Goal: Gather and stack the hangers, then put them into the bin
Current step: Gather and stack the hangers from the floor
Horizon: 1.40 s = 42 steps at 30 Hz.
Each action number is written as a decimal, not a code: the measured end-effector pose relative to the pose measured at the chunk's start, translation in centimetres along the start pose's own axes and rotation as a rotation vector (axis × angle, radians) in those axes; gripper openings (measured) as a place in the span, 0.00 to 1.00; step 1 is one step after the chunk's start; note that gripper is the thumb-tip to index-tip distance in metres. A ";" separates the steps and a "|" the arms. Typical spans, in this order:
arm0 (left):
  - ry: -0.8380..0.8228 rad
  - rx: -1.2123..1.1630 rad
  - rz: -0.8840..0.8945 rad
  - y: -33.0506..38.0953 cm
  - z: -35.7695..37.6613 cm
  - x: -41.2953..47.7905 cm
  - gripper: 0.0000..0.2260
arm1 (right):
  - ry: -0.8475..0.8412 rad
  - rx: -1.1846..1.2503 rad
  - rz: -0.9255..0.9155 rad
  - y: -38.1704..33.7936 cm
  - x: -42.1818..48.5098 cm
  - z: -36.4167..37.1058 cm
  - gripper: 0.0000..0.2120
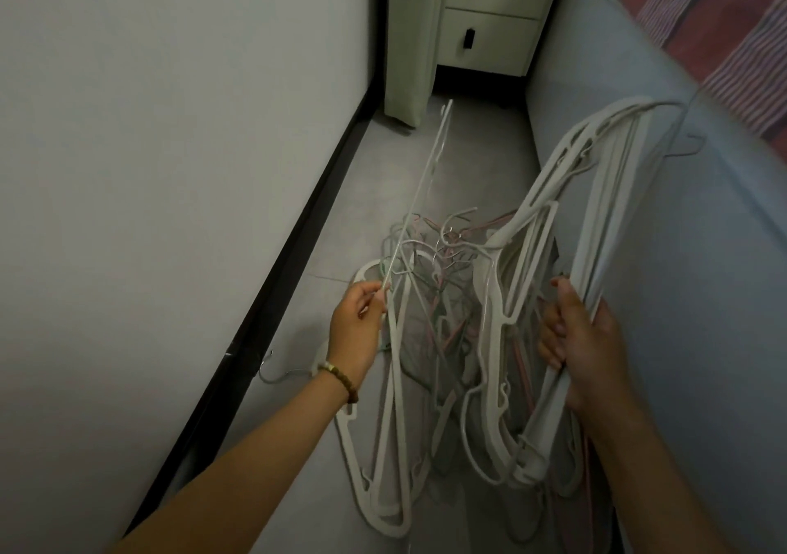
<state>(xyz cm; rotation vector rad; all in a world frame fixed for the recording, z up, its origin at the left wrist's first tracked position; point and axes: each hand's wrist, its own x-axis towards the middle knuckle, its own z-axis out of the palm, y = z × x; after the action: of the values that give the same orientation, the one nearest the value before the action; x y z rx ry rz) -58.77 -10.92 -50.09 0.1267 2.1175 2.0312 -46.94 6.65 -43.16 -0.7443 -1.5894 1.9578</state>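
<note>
The drawers (489, 12) are sitting closed, their contents hidden. The right hand (583, 340) is gripping a stack (617, 213) of white hangers, fingers curled round it, just beside the bed (681, 298). The left hand (357, 323) is pinching one thin hanger (419, 196) above the pile (434, 340), which is lying on the narrow floor (468, 162) running between wall (170, 170) and bed.

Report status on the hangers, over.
Left hand pinches one thin hanger. Right hand grips a stack of white hangers. Tangled pile on the floor between them. No bin in view.
</note>
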 end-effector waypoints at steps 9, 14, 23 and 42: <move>-0.033 0.407 0.175 -6.6 -1.5 -4.1 0.07 | 0.062 -0.051 -0.054 -0.2 -0.2 0.1 0.10; -0.226 0.502 -0.011 -8.5 -0.3 -4.1 0.11 | 0.114 -0.084 -0.044 -0.2 -0.1 -0.2 0.11; -0.410 0.451 -0.139 -7.8 -0.2 -2.3 0.12 | 0.136 -0.134 -0.058 -1.3 -0.4 0.3 0.10; -0.566 -0.532 -0.537 5.5 2.0 -3.0 0.41 | -0.215 0.148 0.111 -3.5 -2.6 4.4 0.11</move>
<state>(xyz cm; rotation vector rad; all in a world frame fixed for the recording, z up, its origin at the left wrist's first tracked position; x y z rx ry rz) -55.90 -9.24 -44.40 0.0339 1.0894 1.8543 -47.94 2.44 -38.78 -0.5903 -1.5295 2.2735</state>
